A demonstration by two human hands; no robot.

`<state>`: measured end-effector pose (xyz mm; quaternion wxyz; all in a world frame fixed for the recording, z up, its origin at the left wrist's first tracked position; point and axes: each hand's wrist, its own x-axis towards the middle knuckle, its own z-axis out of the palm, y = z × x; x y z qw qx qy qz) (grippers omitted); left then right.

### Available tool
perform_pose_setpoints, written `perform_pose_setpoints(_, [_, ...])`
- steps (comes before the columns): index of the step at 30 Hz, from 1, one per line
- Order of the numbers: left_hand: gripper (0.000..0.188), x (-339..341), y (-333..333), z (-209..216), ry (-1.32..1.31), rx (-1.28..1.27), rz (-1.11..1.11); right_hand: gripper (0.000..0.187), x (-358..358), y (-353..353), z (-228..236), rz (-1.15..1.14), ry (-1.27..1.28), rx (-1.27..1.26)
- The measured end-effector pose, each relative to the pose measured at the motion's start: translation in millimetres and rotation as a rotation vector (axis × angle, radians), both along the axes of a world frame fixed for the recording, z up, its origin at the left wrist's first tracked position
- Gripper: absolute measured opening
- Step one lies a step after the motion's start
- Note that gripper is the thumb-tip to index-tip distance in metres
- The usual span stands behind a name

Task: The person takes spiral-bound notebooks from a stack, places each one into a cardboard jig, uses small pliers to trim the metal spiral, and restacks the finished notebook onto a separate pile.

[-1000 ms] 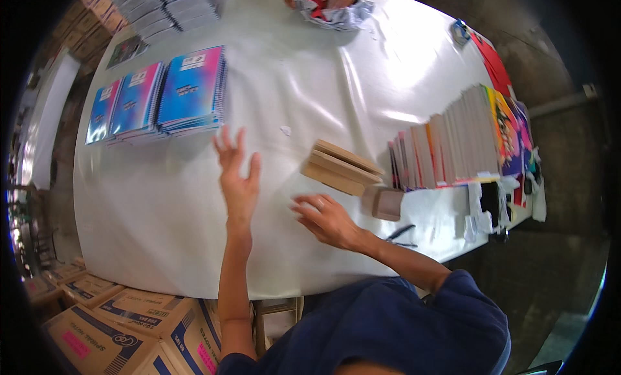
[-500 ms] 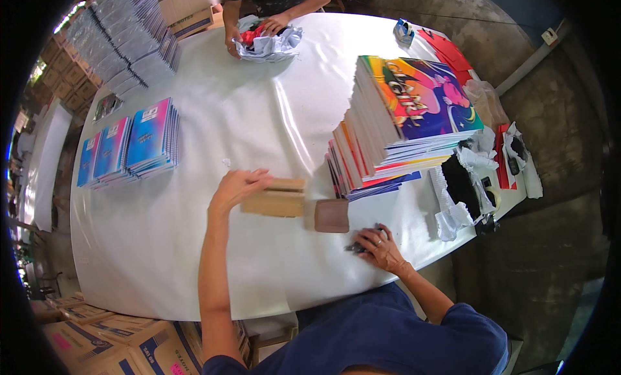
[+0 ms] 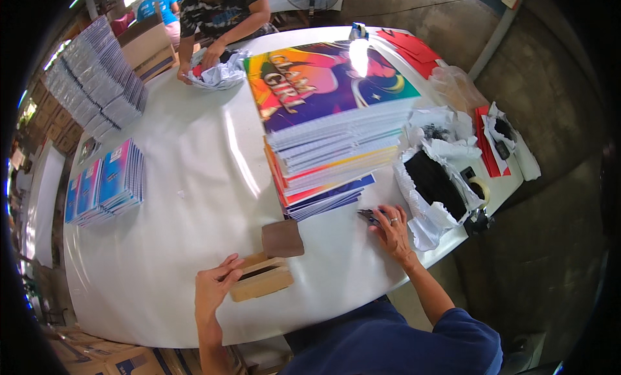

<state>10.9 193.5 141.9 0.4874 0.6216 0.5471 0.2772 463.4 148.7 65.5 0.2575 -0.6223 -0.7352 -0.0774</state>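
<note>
My left hand (image 3: 217, 287) has its bent fingers at the left end of a tan slotted block (image 3: 262, 286), which looks like wood, near the table's front edge. Just beyond the block lies a small brown square pad (image 3: 283, 238). My right hand (image 3: 392, 236) is closed around a small black hand tool (image 3: 370, 216), plier-like, its tip pointing left; the palm hides its handles. Left of that tool rises a tall stack of colourful notebooks (image 3: 336, 148). To the right of my hand, a torn white wrapper (image 3: 424, 238) surrounds a bundle of thin black pieces (image 3: 435, 183).
Blue-pink spiral notebooks (image 3: 118, 176) lie in piles at the left, before tall stacks of wrapped notebooks (image 3: 97, 77). Across the white table (image 3: 162, 265), a co-worker's hands handle a crumpled white wrapper (image 3: 223, 76). Red sheets (image 3: 411, 50) and a tape roll (image 3: 479, 191) lie at the right.
The view has shifted. Beside my left hand, the slotted block has turned and come nearer to me, now in front of the brown pad. My right hand has moved right with the black tool.
</note>
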Motion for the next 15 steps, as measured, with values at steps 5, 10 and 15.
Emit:
perform_pose_setpoints(5, [0.029, 77.2, -26.1, 2.3, 0.100, 0.149, -0.040, 0.016, -1.5, 29.0, 102.8, 0.013, 0.217, 0.643])
perform_pose_setpoints(10, [0.033, 160.8, -16.8, 2.6, 0.185, 0.270, -0.072, 0.045, 38.2, 126.9, 262.3, 0.091, 0.486, 0.581])
perform_pose_setpoints(15, [0.035, 162.2, -18.3, -11.4, 0.258, 0.576, 0.019, 0.048, 16.2, 179.6, 317.5, 0.021, 0.504, -0.349])
